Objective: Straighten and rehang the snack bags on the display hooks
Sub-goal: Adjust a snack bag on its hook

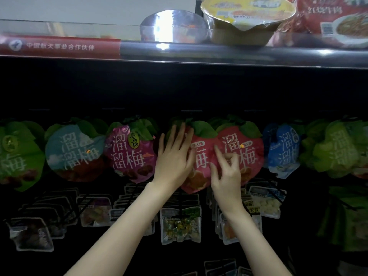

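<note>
Red snack bag (201, 156): hangs upright between your hands; left hand (175, 156) flat, fingers straight; right hand (227, 172) fingertips pinching its right edge.

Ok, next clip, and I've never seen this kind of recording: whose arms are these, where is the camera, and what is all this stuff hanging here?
There is no robot here. One camera is worn on a person's head, so both bare arms reach in from below. They stand at a shop display. A row of fruit-shaped snack bags hangs from hooks under a shelf that carries instant noodle bowls. The left hand lies with straight fingers on the left red bag. The right hand touches the neighbouring right red bag with loosely curled fingers; whether it pinches the bag is unclear. Smaller clear packets hang lower down.
</note>
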The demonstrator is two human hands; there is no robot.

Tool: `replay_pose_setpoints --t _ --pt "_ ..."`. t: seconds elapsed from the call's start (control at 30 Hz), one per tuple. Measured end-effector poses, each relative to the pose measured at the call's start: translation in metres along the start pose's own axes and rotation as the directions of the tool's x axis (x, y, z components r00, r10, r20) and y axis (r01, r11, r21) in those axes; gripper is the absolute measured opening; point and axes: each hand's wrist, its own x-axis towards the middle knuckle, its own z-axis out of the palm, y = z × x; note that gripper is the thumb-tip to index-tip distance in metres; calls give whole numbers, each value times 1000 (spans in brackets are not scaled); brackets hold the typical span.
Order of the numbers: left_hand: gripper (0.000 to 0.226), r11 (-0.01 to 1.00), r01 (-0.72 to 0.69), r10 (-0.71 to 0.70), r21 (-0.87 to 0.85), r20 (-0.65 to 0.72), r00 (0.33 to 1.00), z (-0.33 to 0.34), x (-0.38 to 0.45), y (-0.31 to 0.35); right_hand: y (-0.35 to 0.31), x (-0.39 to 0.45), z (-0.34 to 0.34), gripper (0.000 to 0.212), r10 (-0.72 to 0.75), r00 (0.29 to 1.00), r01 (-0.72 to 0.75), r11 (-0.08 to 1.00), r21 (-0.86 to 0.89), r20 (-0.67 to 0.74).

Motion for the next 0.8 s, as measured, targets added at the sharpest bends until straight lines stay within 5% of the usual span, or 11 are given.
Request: replay_pose_setpoints --t 0.2,0.27,0.33,0.43,0.53,0.67,0.8 --pt "55 997 -19 17 76 26 1000 16 -10 -20 -9 16 -2 52 234 898 -137 954 -268 374" --pt "66 994 -39 38 107 10 999 23 -12 -22 -7 14 -12 43 215 930 -152 963 -221 297" --pt "71 995 -53 51 88 28 998 26 -15 -20 2 14 -29 38 196 979 -182 966 -184 63" --pt "75 995 -77 73 66 63 995 33 -23 -13 26 28 -57 57 306 945 -327 911 -252 -117" --pt "79 995 -72 67 71 72 995 36 -26 -4 46 41 -68 76 468 882 -471 864 -179 -62" --pt "76 980 -165 157 112 70 985 36 -24 11 52 43 -70 76 522 852 -522 853 30 -31" --pt "75 972 -196 168 127 203 965 37 -32 24 42 41 -73 35 477 873 -488 861 146 106"
